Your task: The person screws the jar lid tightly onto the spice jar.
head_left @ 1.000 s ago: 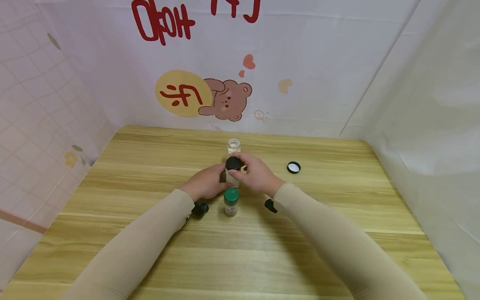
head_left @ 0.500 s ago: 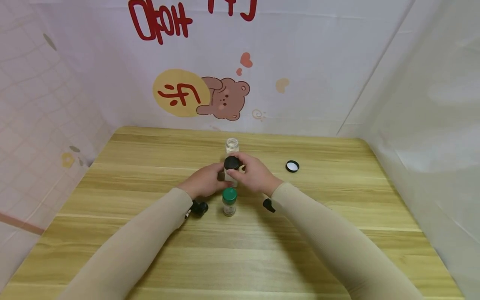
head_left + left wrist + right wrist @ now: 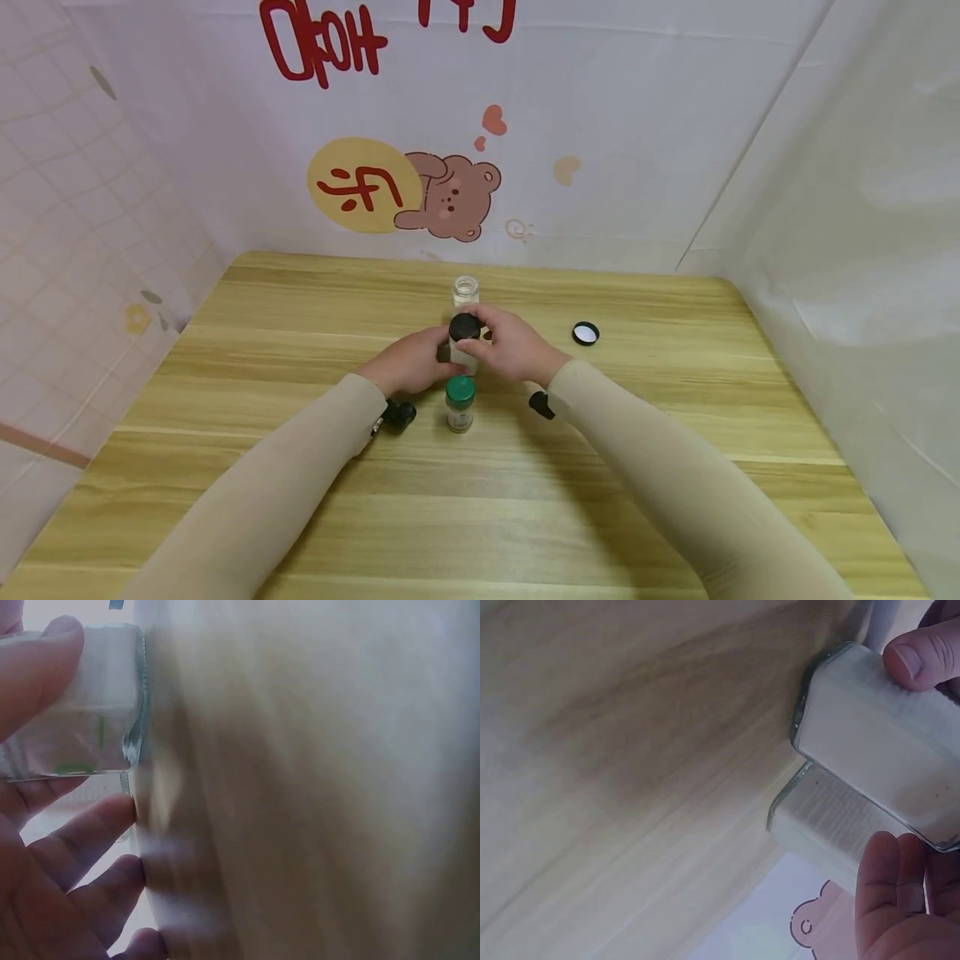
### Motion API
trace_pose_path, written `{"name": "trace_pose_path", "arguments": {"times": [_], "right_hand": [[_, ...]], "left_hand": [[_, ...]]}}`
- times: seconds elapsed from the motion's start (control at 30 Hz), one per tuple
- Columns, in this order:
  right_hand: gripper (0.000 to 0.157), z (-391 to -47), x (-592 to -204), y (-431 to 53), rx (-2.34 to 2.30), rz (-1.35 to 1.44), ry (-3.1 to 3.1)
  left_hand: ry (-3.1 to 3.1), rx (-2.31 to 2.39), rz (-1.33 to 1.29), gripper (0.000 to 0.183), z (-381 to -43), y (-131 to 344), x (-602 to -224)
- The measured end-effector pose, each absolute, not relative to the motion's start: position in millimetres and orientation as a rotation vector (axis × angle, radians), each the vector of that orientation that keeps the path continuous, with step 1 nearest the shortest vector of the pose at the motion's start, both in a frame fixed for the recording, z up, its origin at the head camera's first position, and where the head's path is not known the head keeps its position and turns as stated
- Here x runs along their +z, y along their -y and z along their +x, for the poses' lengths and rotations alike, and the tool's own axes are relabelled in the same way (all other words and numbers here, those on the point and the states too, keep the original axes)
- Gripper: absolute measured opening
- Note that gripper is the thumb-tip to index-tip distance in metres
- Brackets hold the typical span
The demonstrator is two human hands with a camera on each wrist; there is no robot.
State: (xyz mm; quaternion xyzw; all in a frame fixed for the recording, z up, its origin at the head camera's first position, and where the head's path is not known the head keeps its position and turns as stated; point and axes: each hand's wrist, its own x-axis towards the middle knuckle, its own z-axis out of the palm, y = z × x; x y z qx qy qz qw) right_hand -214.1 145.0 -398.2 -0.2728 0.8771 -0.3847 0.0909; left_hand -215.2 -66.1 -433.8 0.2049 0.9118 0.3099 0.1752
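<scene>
A squarish glass jar (image 3: 464, 360) with pale contents and a black lid (image 3: 465, 327) stands upright between both hands in the head view. My left hand (image 3: 411, 360) grips the jar's lower body from the left, its thumb on the near side. From the right, my right hand (image 3: 519, 345) pinches the black lid between thumb and fingers. The left wrist view has the jar's glass base (image 3: 112, 682) close to the tabletop. In the right wrist view, whitish contents fill the held jar (image 3: 862, 720), and a similar jar (image 3: 817, 821) stands behind it.
Just behind the hands is an uncapped glass jar (image 3: 466, 289). A small jar with a green lid (image 3: 460, 404) stands on the near side. A loose black lid with a white liner (image 3: 586, 333) lies at right on the wooden table (image 3: 660, 350).
Both hands keep their hold on the jar and its lid, almost in place. The head view has shifted slightly.
</scene>
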Motion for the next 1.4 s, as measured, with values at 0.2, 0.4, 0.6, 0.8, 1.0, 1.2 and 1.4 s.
{"name": "trace_pose_path", "arguments": {"times": [0.2, 0.4, 0.6, 0.8, 1.0, 1.2, 1.4], "right_hand": [[0.044, -216.3, -395.2, -146.0, -1.083, -0.823, -2.635], [0.046, -219.7, -390.8, -146.0, -0.994, -0.838, -2.644], [0.046, -220.1, -388.0, -144.5, -1.003, -0.814, -2.652], [0.044, -218.8, -388.5, -143.3, -1.104, -0.747, -2.656], [0.058, -218.6, -391.0, -147.1, -1.16, -0.756, -2.586], [0.046, -219.6, -394.0, -148.7, -1.2, -0.789, -2.539], [0.046, -218.6, -396.9, -148.0, -1.213, -0.714, -2.57]], "left_hand": [[-2.59, 0.85, 0.572, 0.059, -216.8, 64.6, -431.5], [-2.585, 0.825, 0.555, 0.061, -218.1, 64.5, -428.5], [-2.569, 0.831, 0.552, 0.061, -218.6, 64.7, -426.3], [-2.561, 0.862, 0.574, 0.061, -217.8, 65.8, -424.1], [-2.556, 0.862, 0.562, 0.061, -217.9, 65.8, -423.9], [-2.572, 0.837, 0.541, 0.059, -217.5, 65.4, -424.8], [-2.571, 0.848, 0.552, 0.061, -218.3, 65.4, -427.7]]}}
